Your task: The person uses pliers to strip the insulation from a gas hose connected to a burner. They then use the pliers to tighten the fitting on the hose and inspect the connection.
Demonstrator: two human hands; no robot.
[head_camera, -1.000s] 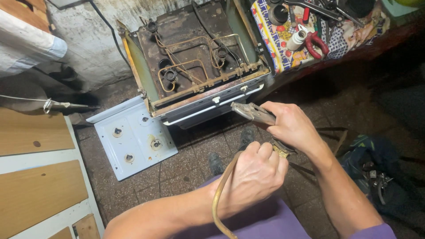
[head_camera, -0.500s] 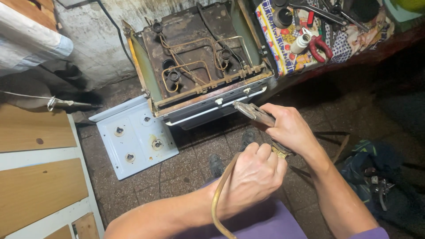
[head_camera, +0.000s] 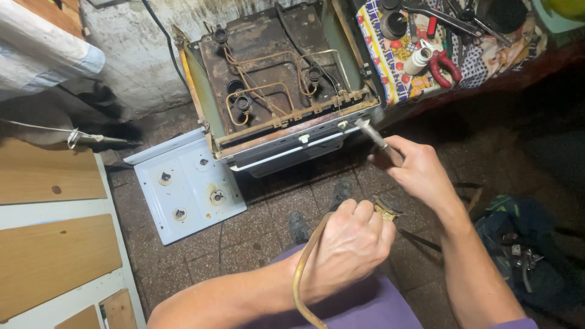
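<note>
Two hands busy: left hand (head_camera: 353, 247) fisted tight round a brass-coloured hose (head_camera: 303, 274), its fitting end (head_camera: 386, 211) poking out just past the knuckles, rest of hose curving down below the wrist; right hand (head_camera: 417, 173) clamped on a grey tool (head_camera: 373, 134), tip up-left of the grip, nr the stove's front edge. Stove (head_camera: 274, 91) w/ top off sits beyond both grips; white cooktop panel (head_camera: 183, 189) on floor well left of them; red pliers (head_camera: 443, 66) on patterned cloth (head_camera: 390, 61) above rt hand.

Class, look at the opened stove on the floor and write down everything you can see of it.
The stove sits on the tiled floor with its top panel off, baring a rusty brown interior. Thin copper-coloured tubes run from a front rail to four dark round burner bases. Its pale front edge faces the person. The right hand holds a metal tool at its front right corner.
</note>
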